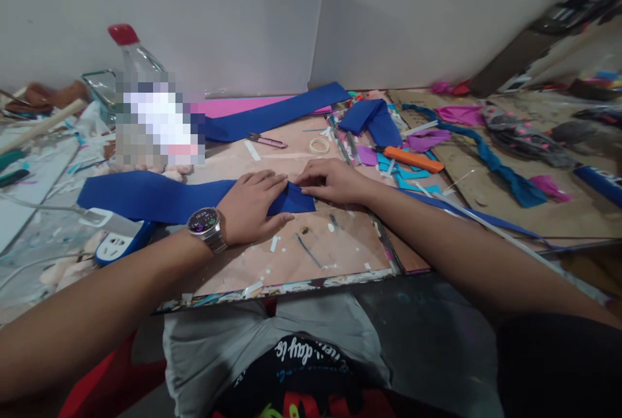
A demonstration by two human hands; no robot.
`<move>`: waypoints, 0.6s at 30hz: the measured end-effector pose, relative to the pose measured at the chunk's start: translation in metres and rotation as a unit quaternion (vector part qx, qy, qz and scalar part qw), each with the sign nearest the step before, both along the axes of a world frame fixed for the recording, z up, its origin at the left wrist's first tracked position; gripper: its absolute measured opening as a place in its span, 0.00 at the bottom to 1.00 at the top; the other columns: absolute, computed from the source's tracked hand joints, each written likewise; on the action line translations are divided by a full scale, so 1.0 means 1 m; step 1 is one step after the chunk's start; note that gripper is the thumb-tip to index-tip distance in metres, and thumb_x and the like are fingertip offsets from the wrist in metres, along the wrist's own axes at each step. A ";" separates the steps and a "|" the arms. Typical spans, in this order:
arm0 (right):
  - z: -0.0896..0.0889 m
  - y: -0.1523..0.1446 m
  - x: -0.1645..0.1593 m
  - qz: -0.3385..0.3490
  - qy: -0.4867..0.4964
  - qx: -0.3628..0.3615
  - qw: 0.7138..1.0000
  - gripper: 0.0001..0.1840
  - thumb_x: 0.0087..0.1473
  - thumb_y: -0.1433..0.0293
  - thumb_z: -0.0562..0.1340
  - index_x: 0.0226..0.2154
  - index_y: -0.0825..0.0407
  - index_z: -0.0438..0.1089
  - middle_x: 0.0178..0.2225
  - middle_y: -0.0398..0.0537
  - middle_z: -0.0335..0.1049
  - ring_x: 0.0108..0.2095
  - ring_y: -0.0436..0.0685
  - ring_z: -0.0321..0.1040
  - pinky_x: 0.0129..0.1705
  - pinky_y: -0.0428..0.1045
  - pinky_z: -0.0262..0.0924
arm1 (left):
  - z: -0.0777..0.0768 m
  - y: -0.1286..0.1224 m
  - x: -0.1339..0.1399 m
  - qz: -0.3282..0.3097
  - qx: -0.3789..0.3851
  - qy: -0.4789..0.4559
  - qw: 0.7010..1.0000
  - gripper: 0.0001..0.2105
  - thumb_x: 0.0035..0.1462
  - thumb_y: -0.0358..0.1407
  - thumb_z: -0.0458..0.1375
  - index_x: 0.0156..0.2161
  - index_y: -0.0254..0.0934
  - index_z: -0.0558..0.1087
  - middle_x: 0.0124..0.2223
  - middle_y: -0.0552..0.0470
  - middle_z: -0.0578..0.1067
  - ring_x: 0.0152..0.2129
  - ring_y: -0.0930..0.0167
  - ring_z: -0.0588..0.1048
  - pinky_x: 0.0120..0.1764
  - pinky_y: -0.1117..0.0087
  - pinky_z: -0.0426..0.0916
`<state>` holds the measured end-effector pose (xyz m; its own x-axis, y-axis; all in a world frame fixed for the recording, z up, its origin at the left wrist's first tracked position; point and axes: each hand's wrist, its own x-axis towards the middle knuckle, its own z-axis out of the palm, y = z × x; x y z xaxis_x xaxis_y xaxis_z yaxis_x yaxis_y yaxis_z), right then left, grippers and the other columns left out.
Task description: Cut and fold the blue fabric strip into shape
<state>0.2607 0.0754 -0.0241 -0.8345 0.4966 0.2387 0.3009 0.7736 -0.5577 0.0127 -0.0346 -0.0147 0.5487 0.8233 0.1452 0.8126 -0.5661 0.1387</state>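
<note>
A wide blue fabric strip (146,196) lies across the work board, its right end folded to a slanted edge. My left hand (253,203), with a watch (204,222) on its wrist, rests flat over the strip with fingers stretched out. At the folded end, my right hand (333,181) has its thumb and fingertips closed on the edge of the fabric. Part of the strip is hidden under the left palm. Behind the hands are small pink-handled snips (268,140) and a pale ring of tape (319,145).
Another blue strip (276,112) and a folded blue piece (372,118) lie at the back. An orange cutter (413,159) sits among scraps on the right. A power socket (114,244) with cords and a red-capped bottle (124,34) stand left.
</note>
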 end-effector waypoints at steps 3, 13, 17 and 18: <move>0.000 0.000 0.000 0.001 -0.001 -0.001 1.000 0.14 0.60 0.66 0.67 0.48 0.50 0.81 0.41 0.50 0.79 0.39 0.56 0.76 0.42 0.51 0.67 | 0.001 0.000 0.000 0.006 -0.002 0.006 1.000 0.36 0.68 0.56 0.52 0.69 0.30 0.64 0.70 0.39 0.67 0.68 0.52 0.63 0.67 0.48 0.59; 0.003 0.000 0.000 0.024 -0.021 0.009 0.999 0.12 0.62 0.67 0.66 0.46 0.49 0.83 0.39 0.50 0.78 0.38 0.56 0.75 0.42 0.50 0.66 | 0.001 -0.001 0.000 0.046 -0.005 0.020 0.999 0.41 0.65 0.59 0.52 0.69 0.25 0.62 0.71 0.33 0.64 0.69 0.50 0.62 0.68 0.49 0.58; 0.004 -0.001 0.000 0.022 -0.017 0.002 1.000 0.12 0.62 0.67 0.66 0.46 0.49 0.83 0.40 0.51 0.79 0.39 0.56 0.76 0.43 0.51 0.67 | -0.001 0.001 -0.001 0.055 0.000 0.010 0.998 0.43 0.64 0.60 0.52 0.69 0.24 0.61 0.70 0.31 0.65 0.68 0.48 0.62 0.68 0.47 0.59; 0.004 -0.002 0.000 0.021 -0.017 0.004 1.000 0.12 0.62 0.67 0.66 0.46 0.49 0.83 0.40 0.51 0.79 0.39 0.57 0.76 0.43 0.51 0.67 | -0.001 0.001 -0.001 0.048 0.003 0.003 0.999 0.42 0.64 0.60 0.52 0.69 0.25 0.62 0.70 0.32 0.66 0.68 0.48 0.63 0.67 0.47 0.59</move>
